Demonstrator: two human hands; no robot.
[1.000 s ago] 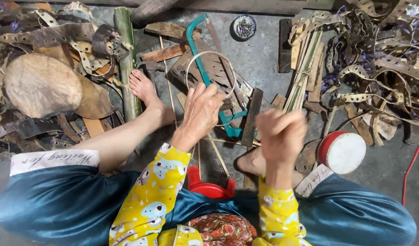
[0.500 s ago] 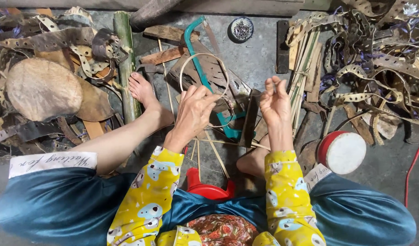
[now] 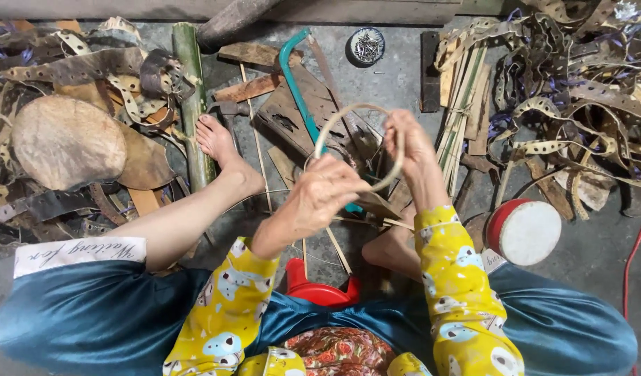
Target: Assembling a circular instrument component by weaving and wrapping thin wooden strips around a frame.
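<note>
Your left hand (image 3: pixel 324 198) and right hand (image 3: pixel 411 143) now raised, both pinching a bamboo hoop (image 3: pixel 334 122), newly bent round above the saw (image 3: pixel 296 83), drum (image 3: pixel 526 233) unmoved.

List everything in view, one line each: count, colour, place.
thin bent bamboo strip hoop: one, pale tan, held between both hands at centre
teal-framed hacksaw: one, teal, on floor behind the hoop
green bamboo pole: one, green, upright left of centre
round tin of nails: one, grey, top centre
small red-rimmed drum: one, red and white, right of the knee
split bamboo slats: a bundle, tan, right of centre
punched leather strips: many, brown, piled at both sides
red plastic stool: one, red, under the person
left hand: one, grip on hoop's lower edge
right hand: one, grip on hoop's right side
</note>
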